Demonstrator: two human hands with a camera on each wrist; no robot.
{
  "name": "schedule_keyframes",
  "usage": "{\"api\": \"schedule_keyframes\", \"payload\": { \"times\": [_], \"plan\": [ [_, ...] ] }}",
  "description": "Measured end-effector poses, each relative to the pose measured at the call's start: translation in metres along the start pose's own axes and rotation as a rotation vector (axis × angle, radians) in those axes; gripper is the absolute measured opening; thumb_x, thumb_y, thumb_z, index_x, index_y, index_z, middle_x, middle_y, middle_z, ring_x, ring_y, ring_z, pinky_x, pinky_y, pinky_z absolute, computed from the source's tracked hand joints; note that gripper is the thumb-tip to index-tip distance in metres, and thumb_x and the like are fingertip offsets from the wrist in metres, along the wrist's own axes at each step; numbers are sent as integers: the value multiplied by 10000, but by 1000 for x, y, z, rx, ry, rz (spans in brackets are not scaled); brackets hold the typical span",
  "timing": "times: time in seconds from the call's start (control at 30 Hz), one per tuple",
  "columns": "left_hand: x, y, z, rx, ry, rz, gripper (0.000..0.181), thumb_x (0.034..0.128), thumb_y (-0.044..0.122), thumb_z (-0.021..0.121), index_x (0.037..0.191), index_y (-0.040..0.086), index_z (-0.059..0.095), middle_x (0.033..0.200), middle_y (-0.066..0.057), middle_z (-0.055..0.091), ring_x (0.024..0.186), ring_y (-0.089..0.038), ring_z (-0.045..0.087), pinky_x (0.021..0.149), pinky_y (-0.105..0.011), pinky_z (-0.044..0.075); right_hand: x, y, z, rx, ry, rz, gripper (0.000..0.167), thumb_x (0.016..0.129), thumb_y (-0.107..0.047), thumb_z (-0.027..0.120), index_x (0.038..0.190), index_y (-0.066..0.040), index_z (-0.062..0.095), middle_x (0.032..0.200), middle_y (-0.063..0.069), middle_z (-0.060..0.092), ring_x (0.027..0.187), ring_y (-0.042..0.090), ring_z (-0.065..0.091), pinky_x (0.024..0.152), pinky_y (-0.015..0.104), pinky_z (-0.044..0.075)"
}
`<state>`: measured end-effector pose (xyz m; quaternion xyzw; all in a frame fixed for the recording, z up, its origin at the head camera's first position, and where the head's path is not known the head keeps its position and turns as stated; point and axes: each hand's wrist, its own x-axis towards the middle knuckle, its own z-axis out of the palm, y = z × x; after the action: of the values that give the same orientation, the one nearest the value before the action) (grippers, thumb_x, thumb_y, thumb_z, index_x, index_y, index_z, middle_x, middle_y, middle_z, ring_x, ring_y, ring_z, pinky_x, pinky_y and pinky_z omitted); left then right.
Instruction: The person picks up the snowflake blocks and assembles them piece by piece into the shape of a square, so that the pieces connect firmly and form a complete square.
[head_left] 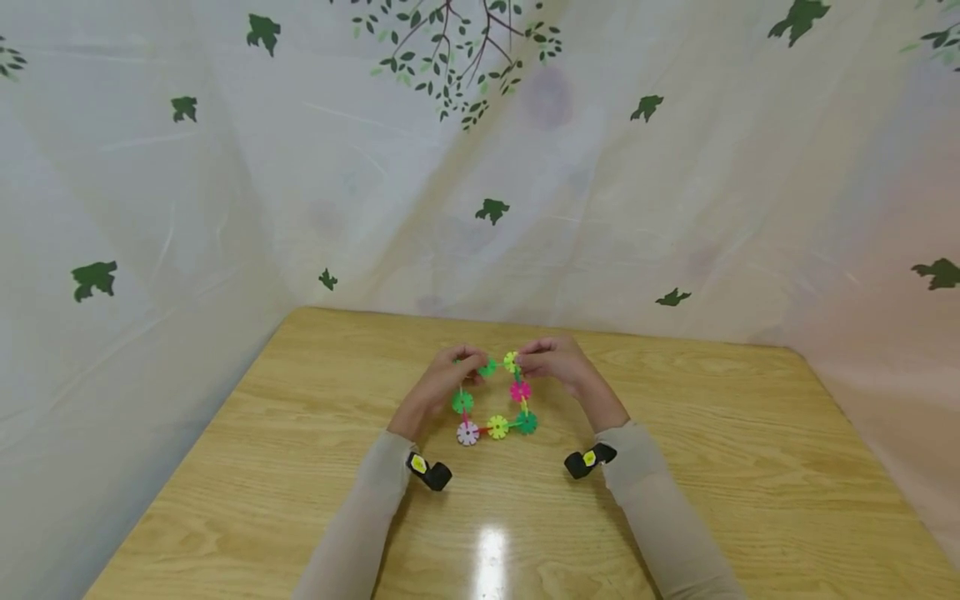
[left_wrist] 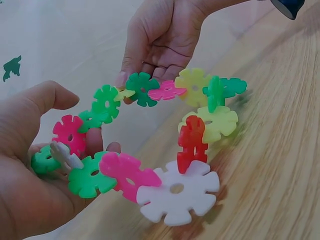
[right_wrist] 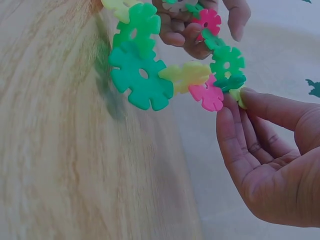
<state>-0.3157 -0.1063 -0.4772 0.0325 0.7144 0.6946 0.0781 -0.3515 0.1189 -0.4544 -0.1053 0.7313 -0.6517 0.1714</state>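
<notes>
A closed ring of interlocking flower-shaped plastic discs [head_left: 497, 427] hangs just above the table between both hands. Its notched pieces are green, pink, yellow, red and white, slotted together at angles. In the left wrist view, a white disc [left_wrist: 178, 192] and an upright red disc [left_wrist: 192, 142] form the near corner. My left hand [head_left: 452, 372] holds the ring's left far side, fingers curled beneath green and pink discs, with one digit raised off them. My right hand [head_left: 557, 364] pinches a small yellow disc [right_wrist: 238, 98] at the ring's far right between thumb and fingertips.
The wooden table [head_left: 300, 492] spreads out around the hands. A pale cloth [head_left: 405, 233] printed with leaves and birds hangs behind the table and along its sides. Black wrist cameras [head_left: 431, 472] sit on both sleeved forearms.
</notes>
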Motion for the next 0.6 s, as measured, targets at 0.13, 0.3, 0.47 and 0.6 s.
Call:
{"api": "schedule_keyframes", "payload": {
  "times": [0.13, 0.3, 0.47, 0.6],
  "plan": [
    [0, 1, -3, 3, -14, 4, 235, 1014, 125, 558, 1173, -42, 604, 1030, -38, 569, 836, -173, 630, 839, -287, 569, 0, 0, 0, 1, 2, 8, 196, 935, -4, 692, 1088, 113, 657, 827, -50, 721, 754, 103, 710, 796, 319, 624],
    [0, 3, -5, -63, -42, -7, 260, 989, 74, 517, 1213, -54, 549, 999, -33, 530, 842, -144, 601, 860, -271, 557, 1, 1, -2, 14, 8, 7, 218, 940, 6, 678, 1118, 127, 644, 830, -50, 714, 761, 98, 707, 781, 291, 619],
    [4, 2, -10, -164, -83, -5, 382, 985, 28, 488, 1337, -119, 467, 964, -3, 534, 894, -130, 595, 921, -268, 550, 0, 1, -4, 34, 24, 2, 293, 955, -7, 666, 1182, 170, 608, 848, -44, 716, 766, 84, 702, 781, 263, 611],
    [5, 1, -14, -246, -103, -1, 432, 988, -10, 474, 1404, -113, 416, 989, 6, 573, 926, -140, 625, 925, -266, 535, 0, 1, -6, 60, 36, -11, 294, 959, -1, 657, 1186, 178, 600, 859, -36, 719, 765, 82, 699, 774, 245, 604]
  ]
}}
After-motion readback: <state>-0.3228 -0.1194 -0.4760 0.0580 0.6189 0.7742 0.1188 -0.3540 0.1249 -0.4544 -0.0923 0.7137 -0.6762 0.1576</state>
